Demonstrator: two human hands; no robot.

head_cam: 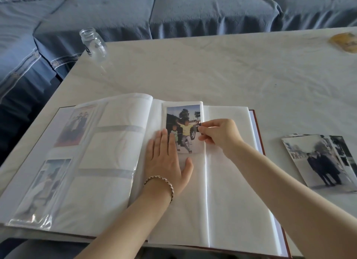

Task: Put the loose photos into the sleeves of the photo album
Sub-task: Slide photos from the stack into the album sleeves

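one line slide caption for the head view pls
Left hand flattens the album page while right hand slides a colour photo into a sleeve.

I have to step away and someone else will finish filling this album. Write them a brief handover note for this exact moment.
Left hand: flat on the right-hand page of the open white-paged photo album, holding it down.
Right hand: pinching the right edge of the colour photo of two children, which lies on the upper sleeve of that page; whether it is partly in the sleeve I cannot tell.
Done: two photos already sleeved on the left page.
Left: seat this photo, then sleeve the stack of black-and-white loose photos on the white table, right of the album.
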